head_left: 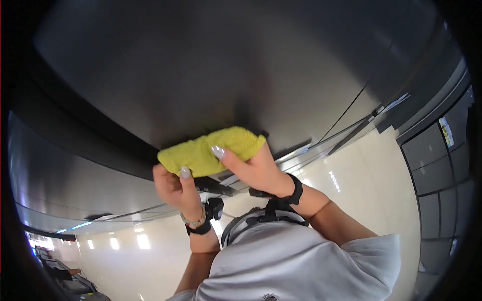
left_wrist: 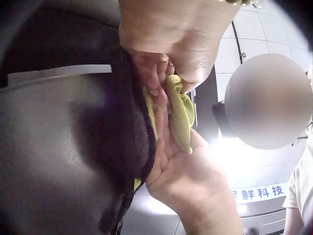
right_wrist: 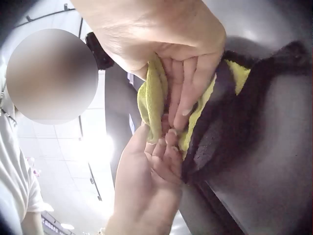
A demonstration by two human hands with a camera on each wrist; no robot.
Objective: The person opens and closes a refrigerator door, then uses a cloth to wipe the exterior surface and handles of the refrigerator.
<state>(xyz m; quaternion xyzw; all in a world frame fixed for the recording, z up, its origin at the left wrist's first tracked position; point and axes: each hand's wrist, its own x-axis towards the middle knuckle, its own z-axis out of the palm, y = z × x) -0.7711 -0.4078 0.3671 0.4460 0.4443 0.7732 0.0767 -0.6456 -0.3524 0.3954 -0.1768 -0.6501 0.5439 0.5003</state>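
Both hands grip a folded yellow-green cloth (head_left: pixel 211 150) in front of a dark glossy panel (head_left: pixel 201 65). My left hand (head_left: pixel 179 190) pinches its left end, thumb on the near face. The right hand (head_left: pixel 256 168) holds the right part, its thumb lying across the cloth. From the left wrist view, the cloth (left_wrist: pixel 181 115) folds over between thumbs and fingers, with the right hand (left_wrist: pixel 190 181) below. In the right wrist view the fingers of both hands lie behind the cloth fold (right_wrist: pixel 154 100), and a dark layer (right_wrist: pixel 215 117) with yellow edges is between them and the panel.
Dark gaps separate the panel from a second glossy panel (head_left: pixel 55 165) at left. A shiny pale floor (head_left: pixel 120 261) lies below. Dark grey blocks (head_left: pixel 437 185) line the right side. At the lower left is dark equipment (head_left: pixel 70 281) with part of a person's arm.
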